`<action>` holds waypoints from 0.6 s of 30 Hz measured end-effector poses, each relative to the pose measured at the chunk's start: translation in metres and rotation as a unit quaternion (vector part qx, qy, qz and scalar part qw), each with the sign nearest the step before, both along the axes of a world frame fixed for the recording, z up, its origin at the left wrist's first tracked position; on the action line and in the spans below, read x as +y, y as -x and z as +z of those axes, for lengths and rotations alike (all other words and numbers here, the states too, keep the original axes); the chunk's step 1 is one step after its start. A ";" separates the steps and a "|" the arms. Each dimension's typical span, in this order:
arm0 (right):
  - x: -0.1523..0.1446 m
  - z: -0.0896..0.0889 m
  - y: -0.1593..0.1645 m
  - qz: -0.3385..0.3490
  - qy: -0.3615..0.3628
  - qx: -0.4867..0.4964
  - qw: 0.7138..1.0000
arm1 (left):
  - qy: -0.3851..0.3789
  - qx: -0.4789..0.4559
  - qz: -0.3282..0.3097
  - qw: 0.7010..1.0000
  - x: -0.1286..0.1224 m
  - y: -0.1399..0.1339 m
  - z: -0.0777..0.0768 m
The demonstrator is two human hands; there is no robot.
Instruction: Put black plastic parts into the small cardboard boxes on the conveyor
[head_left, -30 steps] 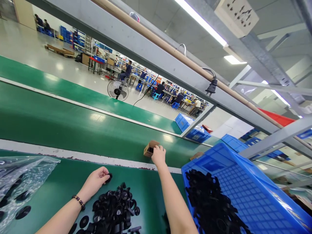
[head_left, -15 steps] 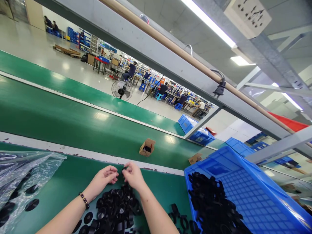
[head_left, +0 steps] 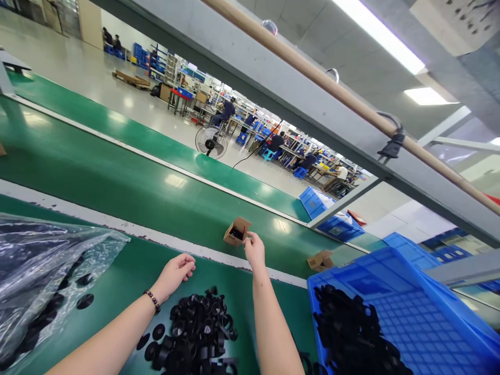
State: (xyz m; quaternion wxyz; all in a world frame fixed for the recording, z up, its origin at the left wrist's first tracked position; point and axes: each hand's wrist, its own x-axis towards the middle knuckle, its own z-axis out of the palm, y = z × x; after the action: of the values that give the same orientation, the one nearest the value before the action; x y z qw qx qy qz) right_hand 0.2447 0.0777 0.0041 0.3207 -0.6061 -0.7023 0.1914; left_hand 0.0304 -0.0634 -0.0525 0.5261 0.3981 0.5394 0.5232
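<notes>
Head view, right hand at cardboard box, glossy parts

box: matt cardboard | bag: glossy clear plastic | crate: smooth plastic

A heap of black parts lies on the green worktop. Just beyond the heap, the left hand has its fingers curled. Farther beyond it and rightward, the right hand is at the edge of a small open carton with dark contents. Left of the heap lies a clear plastic bag; right of it, a blue crate holds black pieces. Far beyond it stands a fan.
</notes>
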 end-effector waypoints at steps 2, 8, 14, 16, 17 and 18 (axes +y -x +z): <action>-0.023 -0.004 -0.003 0.041 0.007 -0.031 0.999 | 0.002 0.021 -0.006 1.000 0.000 0.000 -0.002; -0.091 -0.010 0.002 0.223 0.099 -0.150 0.958 | -0.058 0.176 -0.090 0.979 -0.006 -0.005 0.000; -0.117 -0.007 0.011 0.314 0.145 -0.154 0.925 | -0.168 0.331 -0.230 0.900 -0.017 -0.015 0.010; -0.120 -0.007 0.014 0.316 0.153 -0.156 0.923 | -0.171 0.344 -0.246 0.890 -0.019 -0.017 0.011; -0.120 -0.007 0.015 0.314 0.152 -0.156 0.924 | -0.166 0.347 -0.249 0.888 -0.019 -0.017 0.011; -0.121 -0.007 0.016 0.313 0.149 -0.155 0.925 | -0.160 0.350 -0.251 0.888 -0.019 -0.017 0.010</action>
State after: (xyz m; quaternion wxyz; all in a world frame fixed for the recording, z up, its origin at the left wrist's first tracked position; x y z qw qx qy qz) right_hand 0.2288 -0.0433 -0.0026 0.0376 -0.4188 -0.8603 0.2882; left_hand 0.0478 -0.0822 -0.0425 0.3459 0.7565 0.4794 0.2798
